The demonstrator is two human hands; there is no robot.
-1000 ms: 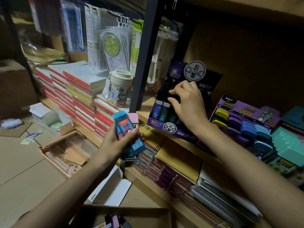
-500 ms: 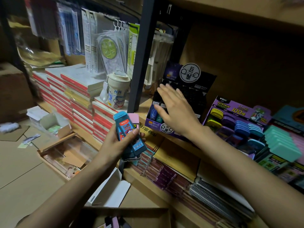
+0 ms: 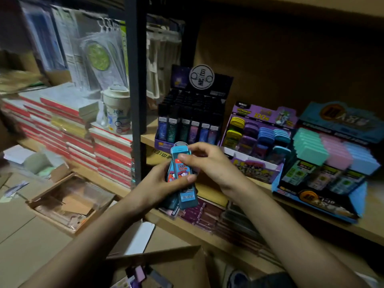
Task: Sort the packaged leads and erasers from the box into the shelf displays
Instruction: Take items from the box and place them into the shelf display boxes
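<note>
**A:** Where are you in the sort right now?

**B:** You're mid-handover. Your left hand (image 3: 158, 183) is wrapped around a small stack of flat blue plastic lead packs (image 3: 182, 179) with red cartoon labels, fingers clenched round the lower half, thumb across the front. Your right hand (image 3: 207, 163) pinches the top of the front pack between thumb and fingertips, as if to peel it off the stack.

**A:** And where do the packs sit relative to the shelf?

**B:** In the air, just in front of the wooden shelf edge (image 3: 149, 140), below the dark purple cardboard display of upright lead tubes (image 3: 187, 121). To its right stand the purple tray of oval coloured erasers (image 3: 257, 138) and the blue display of pastel block erasers (image 3: 332, 163), both well stocked.

**A:** What does the next move call for?

**B:** I'd judge you need to slide one pack free without fanning out the rest, so keep the left grip firm. Then find its slot; the dark display looks full of a different product, and I can't tell where these blue packs belong. The open brown cardboard box (image 3: 176, 265) at the bottom still holds a few packs, so more remains.
</note>
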